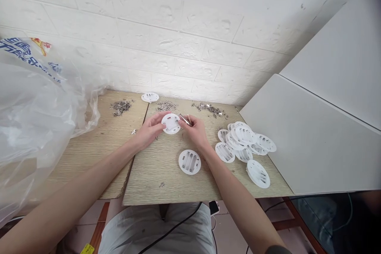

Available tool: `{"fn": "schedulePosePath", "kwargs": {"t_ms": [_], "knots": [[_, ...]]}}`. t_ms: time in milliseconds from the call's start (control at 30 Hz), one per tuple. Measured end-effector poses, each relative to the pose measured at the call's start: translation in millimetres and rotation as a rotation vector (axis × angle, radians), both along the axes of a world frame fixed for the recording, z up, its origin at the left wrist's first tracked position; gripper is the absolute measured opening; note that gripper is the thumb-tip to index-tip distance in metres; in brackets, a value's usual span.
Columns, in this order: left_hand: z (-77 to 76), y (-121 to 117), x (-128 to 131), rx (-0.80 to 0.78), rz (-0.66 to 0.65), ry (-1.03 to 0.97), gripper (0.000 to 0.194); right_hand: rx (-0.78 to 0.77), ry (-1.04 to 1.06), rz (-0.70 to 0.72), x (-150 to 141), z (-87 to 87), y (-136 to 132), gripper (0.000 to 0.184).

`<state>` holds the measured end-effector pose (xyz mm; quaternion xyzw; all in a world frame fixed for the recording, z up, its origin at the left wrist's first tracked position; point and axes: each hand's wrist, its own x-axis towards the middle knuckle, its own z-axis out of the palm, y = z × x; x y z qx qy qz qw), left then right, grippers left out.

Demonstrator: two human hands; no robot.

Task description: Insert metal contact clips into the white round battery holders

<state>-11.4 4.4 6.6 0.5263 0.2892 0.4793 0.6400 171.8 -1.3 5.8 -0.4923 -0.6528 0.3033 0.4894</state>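
My left hand (pixel 149 130) grips a round white plastic battery holder (pixel 170 123) by its left edge, just above the wooden board (pixel 154 174). My right hand (pixel 195 129) pinches slim metal tweezers (pixel 185 119) whose tip touches the holder's right side. Another white battery holder (pixel 189 162) lies flat on the board just below my right hand, slots facing up.
A pile of several white battery holders (pixel 245 145) lies at the right. Small metal contacts lie in heaps (pixel 120 107) (pixel 208 108) along the back, beside one lone holder (pixel 150 97). A clear plastic bag (pixel 35 119) fills the left; white panels (pixel 312 139) stand at the right.
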Motion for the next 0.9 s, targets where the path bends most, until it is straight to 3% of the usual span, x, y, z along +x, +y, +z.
{"fn": "schedulePosePath", "kwargs": {"t_ms": [167, 300, 467, 600, 733, 900], "knots": [[1.1, -3, -3, 0.431, 0.309, 0.448, 0.023, 0.331, -0.194, 0.002, -3, 0.1, -8, 0.018], [1.5, -5, -8, 0.631, 0.351, 0.576, 0.014, 0.476, -0.368, 0.087, -8, -3.6, -15, 0.021], [1.9, -6, -11, 0.650, 0.357, 0.709, 0.016, 0.381, -0.299, 0.097, -6, -2.3, -15, 0.025], [4.2, -6, -10, 0.655, 0.341, 0.733, 0.017, 0.231, -0.336, -0.055, 6, -3.1, -4, 0.025], [15.0, 2, -8, 0.637, 0.177, 0.835, 0.011, 0.137, -0.533, -0.147, 17, -9.8, 6, 0.021], [35.1, 11, 0, 0.390, -0.409, 1.054, 0.008, 0.082, -0.609, -0.142, 21, -14.6, 11, 0.016]]}}
